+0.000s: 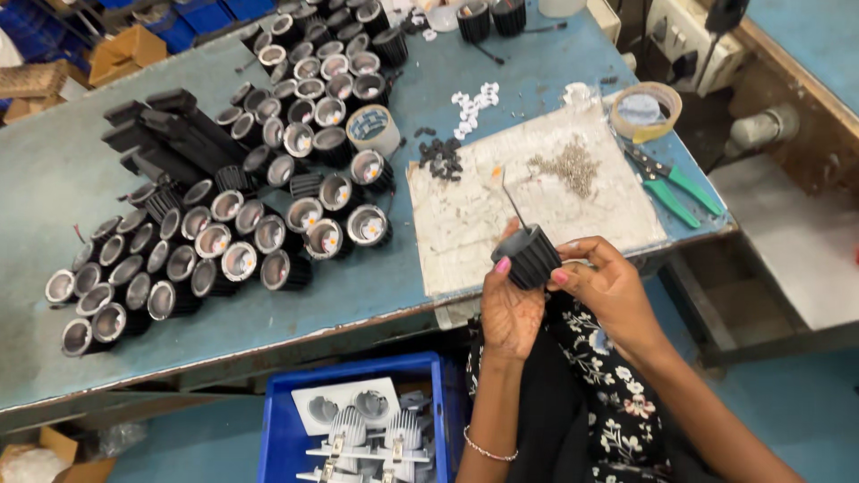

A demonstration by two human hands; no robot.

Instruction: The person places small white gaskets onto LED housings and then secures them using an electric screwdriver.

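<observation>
Both my hands hold one black ribbed lamp housing (528, 255) just in front of the table's near edge. My left hand (508, 309) cups it from below, thumb on its side. Fingers of my right hand (608, 286) pinch its right side. A thin wire (512, 199) sticks up from the housing. Behind it lies a worn white mat (474, 224) with a heap of small silver screws (568, 165) and a cluster of small black parts (441, 158).
Many black housings with reflectors (224, 224) crowd the blue table's (358, 277) left half, around a tape roll (371, 128). Green-handled pliers (676, 183) and another tape roll (646, 109) lie at the right edge. A blue crate (277, 420) with finned parts sits below.
</observation>
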